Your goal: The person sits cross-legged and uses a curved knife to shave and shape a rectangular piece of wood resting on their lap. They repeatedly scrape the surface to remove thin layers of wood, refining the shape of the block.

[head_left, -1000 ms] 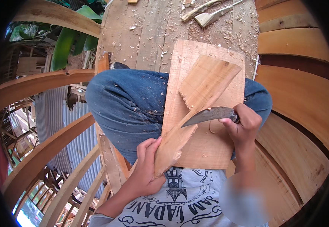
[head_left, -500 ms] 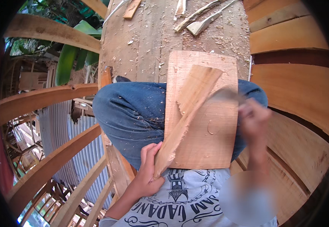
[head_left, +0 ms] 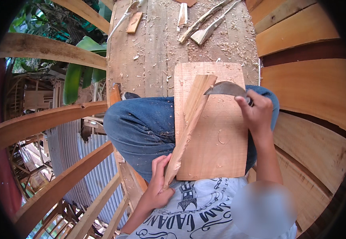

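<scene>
My left hand (head_left: pixel 160 181) is closed round the narrow lower end of a wooden piece (head_left: pixel 191 119). That piece slants up and right, its wider far end over a flat wooden board (head_left: pixel 216 147) that lies across my lap. A rough, freshly cut edge runs along its right side. My right hand (head_left: pixel 259 108) grips a short knife with a curved, sickle-like blade (head_left: pixel 226 89). The handle is mostly hidden in my fist. The blade points left, its tip close to the upper right edge of the wooden piece; whether they touch I cannot tell.
Shavings cover the plank floor (head_left: pixel 153 51) ahead. Beyond the board lie a roughly carved, paddle-shaped piece (head_left: pixel 205 34), a stick (head_left: pixel 199 26) and a small block (head_left: pixel 134 22). Wooden railings (head_left: pixel 57 113) stand on the left, a plank wall (head_left: pixel 304 85) on the right. My crossed legs (head_left: pixel 141 127) flank the board.
My right hand and the knife, blurred before, show sharply now, the hand slightly higher and the blade farther up the piece. The wooden piece has turned, its far end shifting left and looking narrower.
</scene>
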`<state>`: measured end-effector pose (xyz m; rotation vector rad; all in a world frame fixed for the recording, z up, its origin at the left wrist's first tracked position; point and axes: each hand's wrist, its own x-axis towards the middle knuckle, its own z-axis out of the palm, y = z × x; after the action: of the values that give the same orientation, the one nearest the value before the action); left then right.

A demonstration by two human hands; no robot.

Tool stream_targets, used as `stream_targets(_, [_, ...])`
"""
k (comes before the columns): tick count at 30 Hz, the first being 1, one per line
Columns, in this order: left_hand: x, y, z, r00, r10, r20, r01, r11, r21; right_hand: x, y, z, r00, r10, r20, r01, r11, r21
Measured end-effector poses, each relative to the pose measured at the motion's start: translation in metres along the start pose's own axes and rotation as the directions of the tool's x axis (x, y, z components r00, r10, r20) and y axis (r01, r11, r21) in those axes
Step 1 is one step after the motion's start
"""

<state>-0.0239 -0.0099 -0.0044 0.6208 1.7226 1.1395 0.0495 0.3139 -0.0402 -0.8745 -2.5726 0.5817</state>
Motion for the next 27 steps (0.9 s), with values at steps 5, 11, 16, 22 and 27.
stream_targets(5, [-0.001,0.001,-0.005,0.998,-0.055,0.018,0.056,0.996,-0.064,-0.039,-0.044,0.002,0.974,-0.169,0.153,0.143,0.976,0.164])
stream_targets(11, [0.0,-0.001,-0.005,0.999,-0.038,0.025,0.039,0.998,-0.054,-0.016,-0.037,0.014,0.959,-0.257,0.119,0.249,0.965,0.077])
stream_targets(16, [-0.001,-0.001,-0.006,0.996,-0.092,0.015,0.093,0.991,-0.097,0.019,0.01,0.021,0.97,0.236,-0.064,-0.235,0.972,0.025])
stream_targets(22, [0.001,-0.003,-0.008,0.996,-0.082,0.035,0.086,0.989,-0.12,0.015,0.005,-0.017,0.997,0.066,-0.03,-0.06,0.986,0.156])
stream_targets(27, [0.003,-0.004,-0.005,0.996,-0.078,0.051,0.084,0.988,-0.131,-0.02,-0.041,0.007,0.955,-0.215,0.203,0.181,0.968,0.173])
